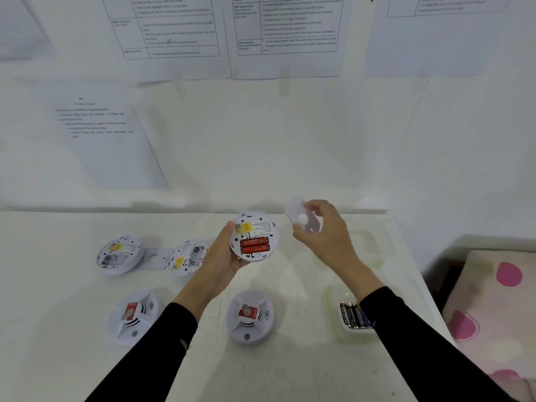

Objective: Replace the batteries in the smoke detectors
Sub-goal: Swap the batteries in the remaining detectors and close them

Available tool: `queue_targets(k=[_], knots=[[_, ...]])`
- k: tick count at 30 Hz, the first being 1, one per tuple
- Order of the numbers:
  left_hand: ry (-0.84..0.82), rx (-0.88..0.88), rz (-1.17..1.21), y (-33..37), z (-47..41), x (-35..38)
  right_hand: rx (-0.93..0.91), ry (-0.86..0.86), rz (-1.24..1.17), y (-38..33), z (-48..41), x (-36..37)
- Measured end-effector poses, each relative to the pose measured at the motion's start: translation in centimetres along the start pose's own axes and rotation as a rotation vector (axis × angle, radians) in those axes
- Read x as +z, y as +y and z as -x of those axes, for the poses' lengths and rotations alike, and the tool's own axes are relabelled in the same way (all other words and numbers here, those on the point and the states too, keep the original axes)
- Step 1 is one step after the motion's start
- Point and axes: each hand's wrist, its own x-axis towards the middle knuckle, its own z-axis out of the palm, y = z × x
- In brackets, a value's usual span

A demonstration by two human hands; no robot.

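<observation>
Detector in the left hand, back side facing the camera, thumb up on its left edge and the other fingers wrapped behind it, so that's a proper hold. It's lifted off the table, about mid-table toward the back. Two red cells lie side by side in its bay, with a yellow label just above them. Right hand is up just to the right of it, not touching, pinching a white plate between thumb and fingertips. The plate's blurry, so can't make out much detail.

Out from there, two more units lie backs-up on the left: far-left unit and mid-left unit. A loose plate lies flat between them, touching both as far as I can tell. Nearer the front edge are two face-up ones with red stickers, front-left unit and front unit, well apart. On the right there's a clear tub with dark batteries in it, partly hidden by the right sleeve. A fainter back tub sits behind it. Printed sheets on the wall, pink-spotted cloth off the table's right side.
</observation>
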Motion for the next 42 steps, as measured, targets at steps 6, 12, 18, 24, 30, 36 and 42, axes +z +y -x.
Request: queue_targets(k=[6, 12, 18, 24, 30, 36, 42], knots=[[-0.057, -0.007, -0.017, -0.7, -0.2, 1.6, -0.205, -0.231, 0.005, -2.7, 1.7, -0.7], [-0.088, -0.033, 0.063, -1.3, -0.4, 2.7, -0.261, -0.014, 0.154, -2.3, 2.9, 1.4], [-0.085, 0.021, 0.094, -1.8, -0.5, 3.9, -0.173, 0.091, 0.123, -2.4, 3.6, 3.5], [-0.051, 0.019, 0.152, -2.2, -0.6, 4.2, -0.119, 0.148, 0.072, -2.5, 3.9, 4.0], [-0.009, 0.025, 0.194, -2.3, -0.9, 4.2, -0.117, 0.145, 0.098, -2.3, 4.0, 4.2], [-0.017, 0.024, 0.217, -2.6, -1.1, 4.3, -0.074, 0.161, 0.097, -2.1, 4.1, 4.3], [-0.044, 0.031, 0.199, -2.5, -1.0, 4.4, -0.021, 0.165, 0.064, -2.4, 4.0, 4.1]])
